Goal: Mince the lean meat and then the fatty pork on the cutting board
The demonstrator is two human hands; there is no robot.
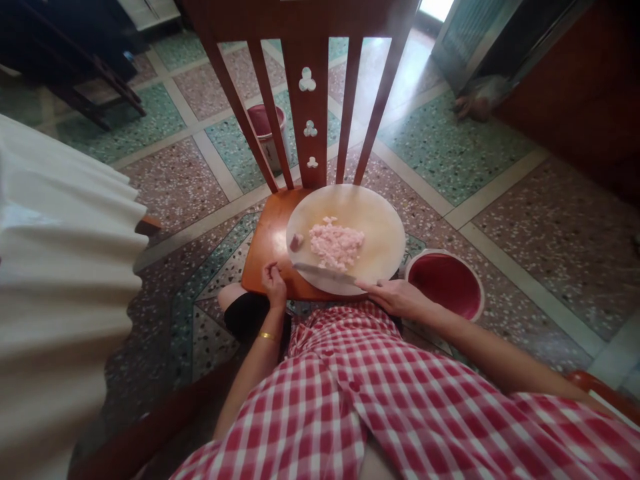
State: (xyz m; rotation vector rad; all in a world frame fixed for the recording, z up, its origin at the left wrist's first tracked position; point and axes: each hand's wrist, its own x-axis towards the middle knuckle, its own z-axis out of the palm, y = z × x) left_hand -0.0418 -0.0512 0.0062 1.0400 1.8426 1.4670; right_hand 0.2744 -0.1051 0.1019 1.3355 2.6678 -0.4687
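My right hand (pixel 393 297) is closed around the handle of a knife (pixel 327 273), whose blade lies low over the near edge of a round pale cutting board (pixel 385 233). A heap of finely chopped pink meat (pixel 337 245) sits left of the board's middle, just beyond the blade. One small darker piece of meat (pixel 297 242) rests at the board's left edge. My left hand (pixel 274 280) is over the chair seat, left of the blade tip, with its fingers curled together; whether anything is in them I cannot make out.
The board lies on a wooden chair (pixel 265 240) with a slatted back. A red-lined bucket (pixel 445 283) stands close on the right, and another bucket (pixel 273 133) is behind the chair back. A pale pleated cloth (pixel 65 280) hangs at the left above the tiled floor (pixel 190 173).
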